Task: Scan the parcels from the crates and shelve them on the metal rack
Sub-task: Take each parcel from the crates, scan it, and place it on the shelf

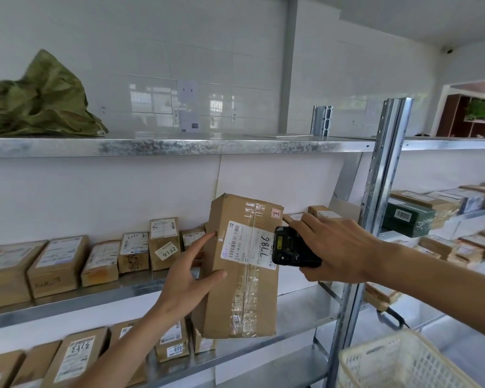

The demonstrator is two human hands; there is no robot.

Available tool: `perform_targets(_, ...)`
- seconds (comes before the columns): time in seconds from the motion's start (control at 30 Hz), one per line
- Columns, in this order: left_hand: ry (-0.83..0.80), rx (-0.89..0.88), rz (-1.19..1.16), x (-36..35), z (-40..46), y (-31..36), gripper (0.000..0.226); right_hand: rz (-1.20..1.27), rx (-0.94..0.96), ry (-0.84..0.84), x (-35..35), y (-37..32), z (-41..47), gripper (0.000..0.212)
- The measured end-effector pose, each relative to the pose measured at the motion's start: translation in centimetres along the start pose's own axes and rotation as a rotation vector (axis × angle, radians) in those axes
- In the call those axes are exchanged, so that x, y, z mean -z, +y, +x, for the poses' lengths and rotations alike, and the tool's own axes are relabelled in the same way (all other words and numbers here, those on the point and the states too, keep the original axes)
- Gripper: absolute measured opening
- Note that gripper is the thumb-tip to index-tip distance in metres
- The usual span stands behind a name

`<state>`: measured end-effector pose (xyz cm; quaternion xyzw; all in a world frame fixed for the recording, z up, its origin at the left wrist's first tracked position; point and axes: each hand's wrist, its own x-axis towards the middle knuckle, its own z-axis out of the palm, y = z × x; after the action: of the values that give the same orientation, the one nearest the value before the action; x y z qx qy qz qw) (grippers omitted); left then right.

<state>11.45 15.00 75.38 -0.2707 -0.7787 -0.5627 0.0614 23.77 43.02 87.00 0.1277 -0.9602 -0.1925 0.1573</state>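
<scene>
Steadying the tall brown cardboard parcel [237, 268] between both hands, left hand [191, 275] presses straight-fingered; right hand [335, 247] grips the black handheld scanner [293, 247], best aimed squarely at its barcode

My left hand [192, 271] comes up from the lower left, the forearm rising to the right. Its fingers are mostly straight; the index fingertip and the thumb touch the tall parcel [242, 266], and I cannot tell if the hidden fingers curl behind it. My right hand [333, 247] reaches in from the right, arm almost level, fingers wrapped around the black scanner [291, 250].
</scene>
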Motion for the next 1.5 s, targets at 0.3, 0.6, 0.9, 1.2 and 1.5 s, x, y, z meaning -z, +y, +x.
perform_targets(0.3,-0.017,0.029,-0.057,-0.6,-0.1,-0.5,0.080,0.020,-0.071,-0.090,-1.7,-0.1,-0.2,0.094)
perform_targets(0.6,-0.068,0.193,-0.272,-4.5,-1.8,-3.2,0.069,0.453,-0.215,-0.158,-7.1,-2.0,-2.8,0.095)
perform_targets(0.9,-0.166,0.372,-0.353,-10.2,-5.3,-8.8,0.059,0.677,-0.260,-0.270,-15.1,-2.8,-7.2,0.108)
perform_targets(1.2,-0.133,0.541,-0.354,-17.9,-6.0,-13.4,0.057,0.742,-0.260,-0.361,-24.7,0.4,-8.0,0.112)
perform_targets(1.5,-0.090,0.518,-0.205,-22.7,-4.5,-18.3,0.076,0.800,-0.223,-0.395,-33.5,2.6,-5.8,0.104)
